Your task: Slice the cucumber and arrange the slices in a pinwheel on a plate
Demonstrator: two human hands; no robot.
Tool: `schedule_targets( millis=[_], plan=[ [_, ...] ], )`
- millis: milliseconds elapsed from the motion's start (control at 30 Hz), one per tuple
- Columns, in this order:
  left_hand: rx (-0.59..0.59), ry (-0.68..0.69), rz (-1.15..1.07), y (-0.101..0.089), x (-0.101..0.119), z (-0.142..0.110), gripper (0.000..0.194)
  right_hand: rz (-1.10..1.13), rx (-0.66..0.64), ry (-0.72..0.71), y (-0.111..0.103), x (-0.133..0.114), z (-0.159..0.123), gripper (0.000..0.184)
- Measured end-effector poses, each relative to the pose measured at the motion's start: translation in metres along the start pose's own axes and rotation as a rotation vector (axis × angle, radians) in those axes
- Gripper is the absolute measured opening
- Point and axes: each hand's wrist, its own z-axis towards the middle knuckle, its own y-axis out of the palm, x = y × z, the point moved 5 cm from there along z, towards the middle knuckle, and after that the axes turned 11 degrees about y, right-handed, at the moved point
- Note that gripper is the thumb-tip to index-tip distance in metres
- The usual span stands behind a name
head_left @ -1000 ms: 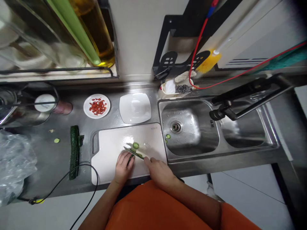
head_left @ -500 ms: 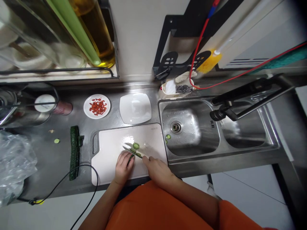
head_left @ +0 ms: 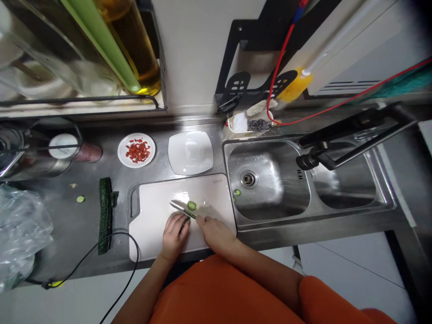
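My left hand (head_left: 174, 235) is closed round a short piece of cucumber (head_left: 184, 222) on the white cutting board (head_left: 155, 202). In my right hand (head_left: 216, 235) is a knife (head_left: 180, 208), its blade slanting up and left just beyond my left fingertips, against the cucumber. A cut cucumber slice (head_left: 191, 205) lies flat on the board past the blade. Most of the held piece is hidden by my fingers. Left of the board, a longer dark green cucumber (head_left: 105, 216) lies on the steel counter with a short chunk (head_left: 114, 198) beside it.
Behind the board stand an empty white square dish (head_left: 191, 153) and a plate (head_left: 120, 158) of small red pieces. A double sink (head_left: 266, 180) adjoins the board on the right, under a black faucet (head_left: 306, 161). A plastic bag (head_left: 23, 234) and a black cable (head_left: 137, 252) are at left.
My right hand and the knife have shifted left and slightly away from me across the cucumber. My left hand stays in place on the piece.
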Motion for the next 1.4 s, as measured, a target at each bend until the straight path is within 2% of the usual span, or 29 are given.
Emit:
schedule_targets(
  millis=[200,433,533,700,1000,1400],
  plan=[
    [0.011,-0.007,0.001,0.002,-0.002,-0.003,0.023,0.037,0.043,0.005,0.007,-0.004,0.010,0.037],
    [-0.014,-0.004,0.021,0.000,0.000,-0.002,0.027,0.096,0.013,-0.001,0.004,0.001,0.013,0.043],
    [-0.027,-0.005,0.028,-0.001,0.002,-0.004,0.031,0.095,-0.017,0.034,0.003,0.009,0.011,0.047],
    [-0.009,-0.021,0.028,0.000,0.003,-0.006,0.032,0.039,0.009,0.075,-0.001,0.015,0.000,0.053],
    [-0.006,-0.004,0.044,0.001,0.000,-0.008,0.024,0.004,-0.034,0.048,-0.009,0.009,-0.028,0.037],
    [0.005,0.008,0.052,0.002,-0.001,-0.010,0.022,-0.026,-0.029,0.059,-0.008,0.008,-0.030,0.032]
  ],
)
